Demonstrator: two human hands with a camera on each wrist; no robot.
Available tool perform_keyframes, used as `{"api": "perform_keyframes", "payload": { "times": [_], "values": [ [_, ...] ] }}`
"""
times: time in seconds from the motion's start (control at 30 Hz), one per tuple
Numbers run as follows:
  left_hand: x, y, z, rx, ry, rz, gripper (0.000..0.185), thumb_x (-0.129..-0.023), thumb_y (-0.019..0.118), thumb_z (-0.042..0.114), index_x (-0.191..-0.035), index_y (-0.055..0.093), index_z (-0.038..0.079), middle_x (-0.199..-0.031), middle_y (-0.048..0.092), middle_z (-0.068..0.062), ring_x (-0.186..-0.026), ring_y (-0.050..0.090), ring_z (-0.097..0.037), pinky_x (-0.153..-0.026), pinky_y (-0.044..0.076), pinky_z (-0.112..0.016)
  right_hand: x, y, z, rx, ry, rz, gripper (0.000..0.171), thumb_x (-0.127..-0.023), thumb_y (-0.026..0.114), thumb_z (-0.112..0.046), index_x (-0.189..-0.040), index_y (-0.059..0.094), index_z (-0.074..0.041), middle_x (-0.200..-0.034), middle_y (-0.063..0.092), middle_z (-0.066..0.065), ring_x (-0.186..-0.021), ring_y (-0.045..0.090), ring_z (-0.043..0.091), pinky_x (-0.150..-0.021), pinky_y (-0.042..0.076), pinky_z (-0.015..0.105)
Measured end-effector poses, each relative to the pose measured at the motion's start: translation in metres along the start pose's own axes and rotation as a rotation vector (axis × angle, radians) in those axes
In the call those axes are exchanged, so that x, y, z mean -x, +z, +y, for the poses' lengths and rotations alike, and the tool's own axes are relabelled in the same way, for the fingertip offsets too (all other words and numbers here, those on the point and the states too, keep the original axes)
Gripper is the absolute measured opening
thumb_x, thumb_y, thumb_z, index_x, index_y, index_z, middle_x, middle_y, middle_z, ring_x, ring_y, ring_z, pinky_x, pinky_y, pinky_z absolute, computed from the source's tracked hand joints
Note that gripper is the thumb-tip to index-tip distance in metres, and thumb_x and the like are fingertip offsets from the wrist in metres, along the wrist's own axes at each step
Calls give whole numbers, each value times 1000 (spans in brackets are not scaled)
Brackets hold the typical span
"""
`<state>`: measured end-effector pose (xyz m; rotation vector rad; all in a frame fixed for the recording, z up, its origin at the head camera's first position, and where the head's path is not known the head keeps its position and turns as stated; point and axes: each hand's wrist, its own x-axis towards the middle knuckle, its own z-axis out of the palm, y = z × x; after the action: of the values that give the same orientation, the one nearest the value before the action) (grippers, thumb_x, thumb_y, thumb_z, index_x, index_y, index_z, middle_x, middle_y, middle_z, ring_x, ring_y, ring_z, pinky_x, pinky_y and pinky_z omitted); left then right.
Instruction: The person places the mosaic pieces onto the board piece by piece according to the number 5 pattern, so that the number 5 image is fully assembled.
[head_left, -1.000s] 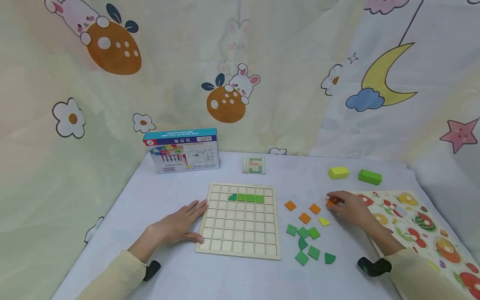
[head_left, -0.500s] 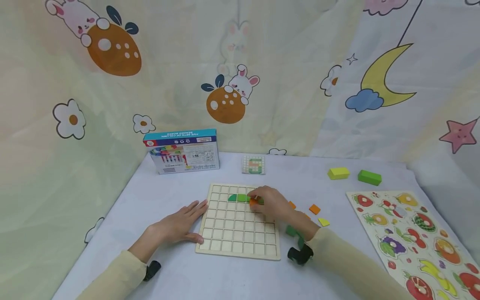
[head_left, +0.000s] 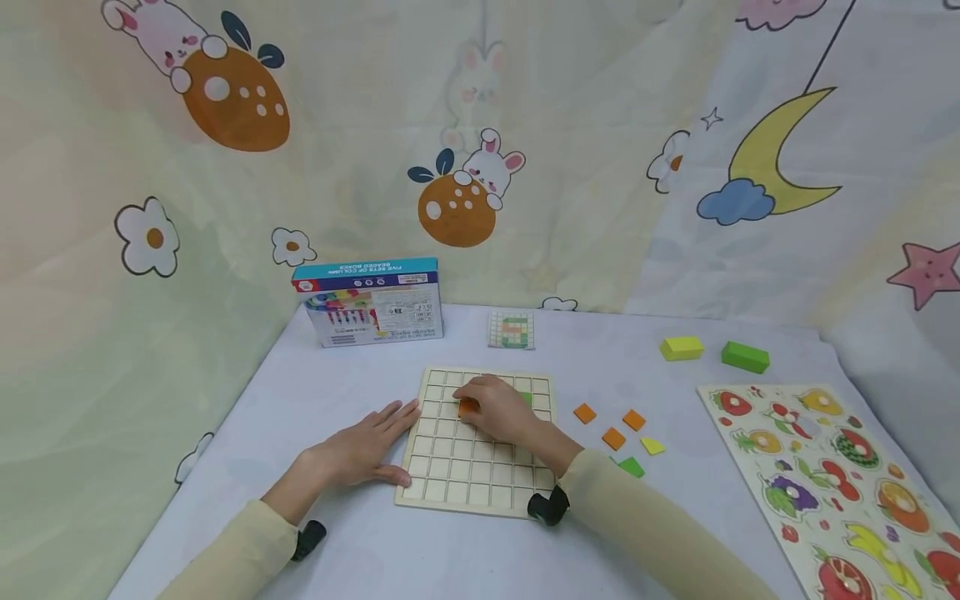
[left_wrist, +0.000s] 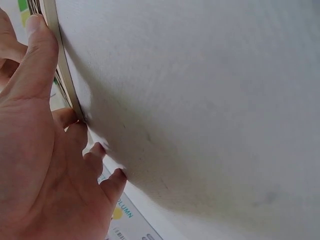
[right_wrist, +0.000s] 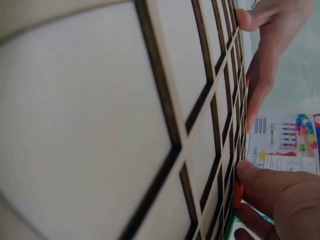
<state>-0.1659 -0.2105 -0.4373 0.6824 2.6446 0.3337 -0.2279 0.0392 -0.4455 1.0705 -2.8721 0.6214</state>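
Observation:
A wooden grid board (head_left: 465, 475) lies on the white table. My left hand (head_left: 360, 446) rests beside its left side with fairly straight fingers, thumb and fingertips at the edge. Over the upper part of the board, my right hand (head_left: 498, 408) pinches an orange square tile (head_left: 467, 407) between thumb and fingers. The right wrist view shows this orange tile (right_wrist: 238, 195) close against the grid. A green tile (head_left: 527, 398) sits in a cell just past the right hand, which hides the rest of that row.
Orange tiles (head_left: 613, 438), a yellow piece (head_left: 652, 446) and a green tile (head_left: 632, 467) lie right of the board; the right forearm covers that area's front. Behind are a pattern card (head_left: 512, 330), a cardboard box (head_left: 375, 312), yellow (head_left: 682, 348) and green blocks (head_left: 746, 357). A fruit puzzle board (head_left: 832, 492) lies far right.
My right hand has carried the orange tile leftward from beside the fruit puzzle board, onto the grid board, then farther left along its upper rows. My left hand has stayed at the board's edge.

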Motion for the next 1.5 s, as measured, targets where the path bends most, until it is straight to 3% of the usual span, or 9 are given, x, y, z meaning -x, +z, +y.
{"api": "perform_keyframes", "payload": {
  "times": [0.27,0.47,0.67,0.87,1.0,1.1,1.5],
  "values": [
    [-4,1,-2,-15,-1,1,105,-79,57,68,-157,14,13,-165,9,-3,-152,8,-31,-122,20,-52,3,0,3,-8,2,14,31,-87,74,-21,-117,70,-13,-118,68,3,-113,61,19,-97,52,34],
    [-5,2,-3,-17,1,4,105,-79,58,69,-156,15,12,-165,10,-4,-152,9,-32,-121,20,-52,17,-18,8,-129,62,20,31,-88,72,-19,-118,70,-13,-120,67,4,-108,61,20,-91,54,36],
    [-2,-2,0,-2,-12,5,106,-78,61,66,-156,15,11,-165,11,-5,-152,9,-33,-122,19,-53,47,-45,42,-110,125,67,35,-86,74,-19,-120,68,-12,-114,69,2,-96,62,17,-81,55,31],
    [-1,-2,-1,-6,-6,4,106,-79,60,66,-156,14,11,-165,11,-7,-151,10,-34,-121,19,-54,86,-63,84,-112,292,85,39,-86,73,-16,-123,66,-8,-112,70,6,-97,62,21,-80,54,35],
    [-1,-1,-2,-4,-13,7,107,-78,60,68,-156,15,11,-165,11,-6,-151,9,-34,-121,19,-54,105,-62,101,-156,358,94,41,-84,74,-14,-123,65,-4,-112,70,10,-98,62,24,-82,55,39],
    [-1,0,-3,4,-14,9,107,-78,60,67,-156,15,11,-165,12,-6,-151,9,-34,-121,19,-54,112,-57,106,-158,360,112,43,-83,76,-14,-122,64,-2,-108,70,10,-96,63,24,-82,55,40],
    [-2,2,-2,10,0,17,105,-79,62,65,-156,16,10,-164,13,-8,-151,11,-35,-120,20,-56,111,-44,103,-91,383,117,40,-83,76,-10,-121,65,-4,-100,69,5,-89,61,16,-77,54,32]
  ]
}}
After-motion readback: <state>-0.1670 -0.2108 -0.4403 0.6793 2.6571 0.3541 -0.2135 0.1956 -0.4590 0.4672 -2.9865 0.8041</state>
